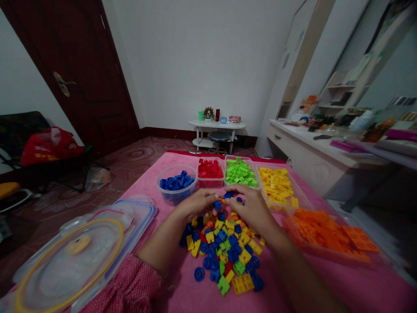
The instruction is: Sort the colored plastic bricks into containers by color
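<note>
A mixed pile of plastic building blocks [233, 243] in blue, yellow, green, red and orange lies in the middle of the pink-covered table [182, 300]. At the pile's far edge, my left hand [198, 202] is closed with its fingertips together beside a small blue block [217, 205]; what lies in the fingers is hard to make out. My right hand [252, 208] faces it, thumb and forefinger curled around another blue block [229, 194]. A small orange piece shows between the two hands. Blue wheel-shaped pieces [199, 274] lie at the near left of the pile.
Beyond my hands stand a round tub of blue blocks [177, 181] and boxes of red [210, 169], green [240, 171] and yellow blocks [276, 184]. An orange-block box [329, 230] is at right. Clear lids [94, 248] lie at left. A cluttered desk [312, 143] stands right.
</note>
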`<action>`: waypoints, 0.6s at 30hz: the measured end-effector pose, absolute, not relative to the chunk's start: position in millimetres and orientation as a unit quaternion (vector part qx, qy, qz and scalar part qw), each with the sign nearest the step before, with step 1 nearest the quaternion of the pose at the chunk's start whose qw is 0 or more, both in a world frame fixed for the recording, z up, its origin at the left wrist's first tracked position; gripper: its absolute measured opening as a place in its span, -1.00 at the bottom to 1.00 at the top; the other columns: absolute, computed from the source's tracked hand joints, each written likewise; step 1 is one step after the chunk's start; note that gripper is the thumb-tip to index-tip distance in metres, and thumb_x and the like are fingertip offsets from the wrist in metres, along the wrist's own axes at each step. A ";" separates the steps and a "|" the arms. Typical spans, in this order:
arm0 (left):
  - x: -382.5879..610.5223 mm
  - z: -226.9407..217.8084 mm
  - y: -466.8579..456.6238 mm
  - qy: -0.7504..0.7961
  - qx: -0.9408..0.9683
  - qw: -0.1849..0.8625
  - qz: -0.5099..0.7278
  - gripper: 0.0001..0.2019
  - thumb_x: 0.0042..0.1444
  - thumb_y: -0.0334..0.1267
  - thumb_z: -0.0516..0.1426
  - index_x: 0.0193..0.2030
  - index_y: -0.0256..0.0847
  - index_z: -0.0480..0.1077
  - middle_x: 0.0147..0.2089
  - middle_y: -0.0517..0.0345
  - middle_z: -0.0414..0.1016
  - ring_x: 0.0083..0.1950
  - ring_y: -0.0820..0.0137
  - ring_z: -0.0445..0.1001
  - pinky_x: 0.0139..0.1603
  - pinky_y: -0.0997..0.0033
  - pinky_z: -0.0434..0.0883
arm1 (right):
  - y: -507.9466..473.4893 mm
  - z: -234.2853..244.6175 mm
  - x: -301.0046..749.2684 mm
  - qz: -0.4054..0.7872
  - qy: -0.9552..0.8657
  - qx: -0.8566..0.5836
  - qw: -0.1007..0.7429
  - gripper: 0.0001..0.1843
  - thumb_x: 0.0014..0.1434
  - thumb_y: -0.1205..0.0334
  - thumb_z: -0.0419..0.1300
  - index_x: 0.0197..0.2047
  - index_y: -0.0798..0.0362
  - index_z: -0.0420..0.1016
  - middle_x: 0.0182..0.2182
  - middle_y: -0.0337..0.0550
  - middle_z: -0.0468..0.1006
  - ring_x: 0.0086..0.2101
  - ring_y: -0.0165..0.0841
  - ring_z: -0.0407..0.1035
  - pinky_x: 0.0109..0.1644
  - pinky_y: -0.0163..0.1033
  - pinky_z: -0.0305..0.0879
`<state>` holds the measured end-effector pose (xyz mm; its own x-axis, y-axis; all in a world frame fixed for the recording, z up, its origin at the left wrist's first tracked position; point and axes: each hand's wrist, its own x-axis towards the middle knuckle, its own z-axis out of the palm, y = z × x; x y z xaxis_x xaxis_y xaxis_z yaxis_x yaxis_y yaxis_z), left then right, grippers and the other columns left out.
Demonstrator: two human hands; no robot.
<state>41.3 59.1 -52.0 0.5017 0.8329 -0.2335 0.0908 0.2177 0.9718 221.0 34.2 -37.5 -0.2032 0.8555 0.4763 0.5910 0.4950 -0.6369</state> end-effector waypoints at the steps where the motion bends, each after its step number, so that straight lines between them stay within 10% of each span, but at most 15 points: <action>1: 42.8 -53.4 59.4 0.398 0.519 0.695 0.299 -0.63 0.09 -0.03 0.09 -0.08 -0.28 0.37 -0.45 0.17 0.43 -0.56 0.56 0.37 -0.66 0.68 0.11 | 33.0 -37.1 219.0 0.163 -0.758 -0.472 0.419 -0.74 -0.02 0.35 0.17 -0.21 0.04 0.53 -0.26 -0.17 0.57 -0.22 -0.34 0.41 -0.08 -0.24 0.29; 6: 49.5 -58.0 57.2 0.327 0.410 0.807 0.272 -0.46 0.08 0.21 -0.02 -0.06 -0.23 0.34 -0.35 0.11 0.42 -0.51 0.55 0.43 -0.70 0.72 0.15 | 28.2 -39.6 209.4 0.176 -0.744 -0.462 0.449 -0.80 0.00 0.36 0.18 -0.26 0.02 0.55 -0.33 -0.20 0.56 -0.29 -0.38 0.40 -0.16 -0.28 0.28; 11: 53.8 -51.0 51.7 0.332 0.450 0.776 0.292 -0.58 0.02 0.02 0.15 -0.13 -0.30 0.40 -0.32 0.10 0.42 -0.56 0.66 0.28 -0.71 0.75 -0.02 | 30.6 -41.8 213.3 0.147 -0.717 -0.494 0.469 -0.88 0.02 0.24 0.21 -0.35 0.06 0.55 -0.49 -0.23 0.51 -0.50 -0.44 0.31 -0.39 -0.35 0.22; 18: 13.4 -34.9 78.0 0.557 0.574 0.322 0.507 -0.73 0.03 -0.19 0.10 -0.17 -0.29 0.45 -0.27 0.10 0.48 -0.35 0.49 0.40 -0.38 0.55 0.33 | 38.1 -52.4 226.4 0.182 -0.774 -0.542 0.273 -0.87 -0.08 0.37 0.16 -0.45 0.06 0.55 -0.52 -0.24 0.55 -0.51 -0.42 0.34 -0.45 -0.37 0.14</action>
